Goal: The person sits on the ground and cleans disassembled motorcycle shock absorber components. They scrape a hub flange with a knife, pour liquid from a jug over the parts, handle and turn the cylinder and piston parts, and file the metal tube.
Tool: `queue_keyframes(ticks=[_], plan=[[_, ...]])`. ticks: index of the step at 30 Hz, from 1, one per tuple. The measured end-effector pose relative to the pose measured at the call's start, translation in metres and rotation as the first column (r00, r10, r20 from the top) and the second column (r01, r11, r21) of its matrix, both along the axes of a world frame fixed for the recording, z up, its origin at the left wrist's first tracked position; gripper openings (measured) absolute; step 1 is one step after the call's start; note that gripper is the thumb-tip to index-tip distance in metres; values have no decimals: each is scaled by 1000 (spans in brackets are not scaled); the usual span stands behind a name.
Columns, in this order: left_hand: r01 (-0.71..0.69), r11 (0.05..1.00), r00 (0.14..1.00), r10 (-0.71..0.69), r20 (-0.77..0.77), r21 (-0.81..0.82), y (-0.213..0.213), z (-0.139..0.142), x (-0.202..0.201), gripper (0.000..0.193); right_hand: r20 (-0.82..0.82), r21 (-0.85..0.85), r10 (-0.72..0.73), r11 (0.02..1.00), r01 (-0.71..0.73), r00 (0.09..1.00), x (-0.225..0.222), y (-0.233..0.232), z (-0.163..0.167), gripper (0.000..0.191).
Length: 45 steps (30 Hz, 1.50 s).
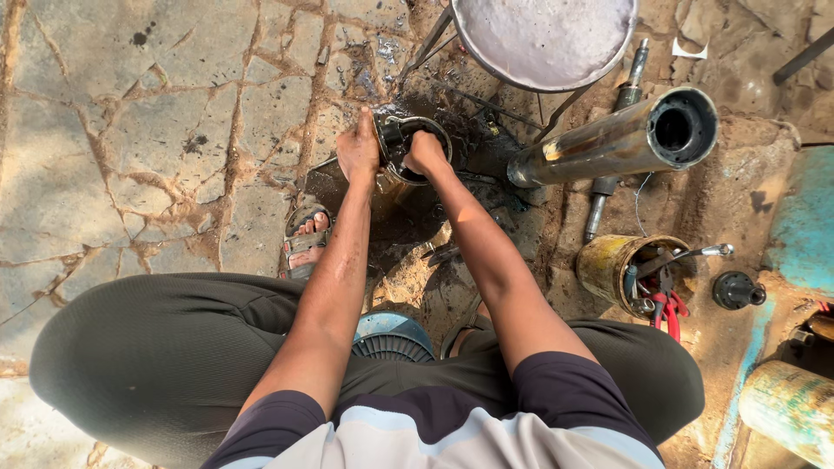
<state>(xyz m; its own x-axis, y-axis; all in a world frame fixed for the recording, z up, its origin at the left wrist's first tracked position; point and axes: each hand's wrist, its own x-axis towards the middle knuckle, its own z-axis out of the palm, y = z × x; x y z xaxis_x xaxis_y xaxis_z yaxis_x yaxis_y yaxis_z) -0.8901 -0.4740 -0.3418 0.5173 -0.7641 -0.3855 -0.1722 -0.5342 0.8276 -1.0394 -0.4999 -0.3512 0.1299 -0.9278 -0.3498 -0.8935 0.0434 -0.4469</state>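
A small dark metal can with oily liquid stands on the stained ground in front of me. My left hand presses flat against its left outer side. My right hand reaches into the can's mouth, its fingers curled and hidden inside, so what they hold cannot be seen. I sit low with both knees spread, a sandalled foot just left of my left arm.
A long steel cylinder lies to the right, open end up-right. A large metal basin sits at the top. A yellow tin holds red-handled pliers and tools. A black cap, a teal drum and cracked stone paving surround.
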Motion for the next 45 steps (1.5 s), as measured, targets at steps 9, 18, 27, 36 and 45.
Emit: queue_keyframes(ticks=[9,18,27,36,45], plan=[[-41,998,983,49,-177,50,10,15,-7,74,504,450,-435,870,203,746,-14,-3,6,8],[-115,990,890,140,-434,84,15,10,-33,68,482,-126,-1,989,71,876,-13,13,98,31],[-207,978,472,85,-878,-17,-3,-5,-26,50,185,-418,235,898,-140,954,1,119,98,68],[-190,924,493,-203,-846,-332,3,2,-19,42,-79,-649,251,722,-241,965,31,129,122,58],[-289,899,335,-228,-914,-330,-11,-1,-6,42,-12,-812,468,511,-282,883,21,126,110,67]])
